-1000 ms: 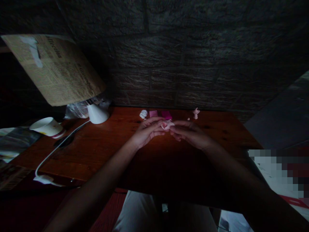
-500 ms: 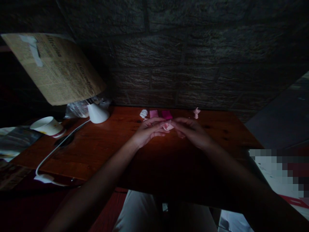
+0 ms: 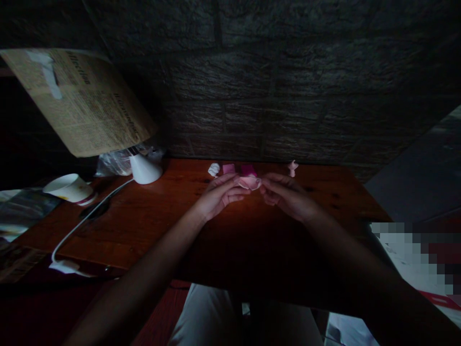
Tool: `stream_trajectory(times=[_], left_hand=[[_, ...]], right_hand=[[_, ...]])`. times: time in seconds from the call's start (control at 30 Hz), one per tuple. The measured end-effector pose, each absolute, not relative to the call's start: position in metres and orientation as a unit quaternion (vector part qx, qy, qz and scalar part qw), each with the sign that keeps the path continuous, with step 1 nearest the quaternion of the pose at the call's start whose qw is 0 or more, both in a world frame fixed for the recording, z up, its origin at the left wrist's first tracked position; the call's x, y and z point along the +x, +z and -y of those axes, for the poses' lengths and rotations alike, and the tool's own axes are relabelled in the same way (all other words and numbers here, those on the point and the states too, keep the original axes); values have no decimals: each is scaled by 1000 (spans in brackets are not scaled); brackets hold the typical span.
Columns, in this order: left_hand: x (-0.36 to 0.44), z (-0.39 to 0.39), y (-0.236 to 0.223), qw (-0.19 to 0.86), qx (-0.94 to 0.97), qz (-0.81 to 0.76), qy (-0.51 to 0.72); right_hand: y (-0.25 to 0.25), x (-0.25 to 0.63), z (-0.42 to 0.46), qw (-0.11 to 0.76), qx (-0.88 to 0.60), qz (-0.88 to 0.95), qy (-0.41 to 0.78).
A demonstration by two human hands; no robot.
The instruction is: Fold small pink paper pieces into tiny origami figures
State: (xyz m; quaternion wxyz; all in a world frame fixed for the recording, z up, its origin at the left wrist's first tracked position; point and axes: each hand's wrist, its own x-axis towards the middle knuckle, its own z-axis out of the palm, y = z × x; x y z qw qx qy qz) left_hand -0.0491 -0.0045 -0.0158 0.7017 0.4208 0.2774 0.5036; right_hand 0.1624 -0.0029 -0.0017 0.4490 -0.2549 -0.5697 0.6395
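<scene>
Both of my hands pinch a pale pink piece [image 3: 249,182] over the counter [image 3: 151,216].
The view reaches me dim: I can't make out how the piece is shaped under my fingertips, shadow swallows the counter's near side, and blocky pixels mask an area at right. My forearms come in from the lower corners and angle inward, palms facing each other. My left hand [image 3: 217,198] has its thumb and fingers closed on the piece's left edge; my right hand [image 3: 288,198] pinches its right edge, other fingers loosely curled. The hands are slightly apart, bridged by the piece, just in front of the pink square [image 3: 228,168] and the magenta square [image 3: 248,170].
</scene>
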Motion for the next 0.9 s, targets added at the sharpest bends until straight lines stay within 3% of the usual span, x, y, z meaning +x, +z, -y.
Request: stream_trajectory(times=[0.43,0.9], left_hand=[[-49,5,-16,660,471,-289,509],[-42,6,-16,633,448,-312,549]], right_hand=[[-6,160,1,481,-370,635,478],[-12,156,3,473,-411,628,462]])
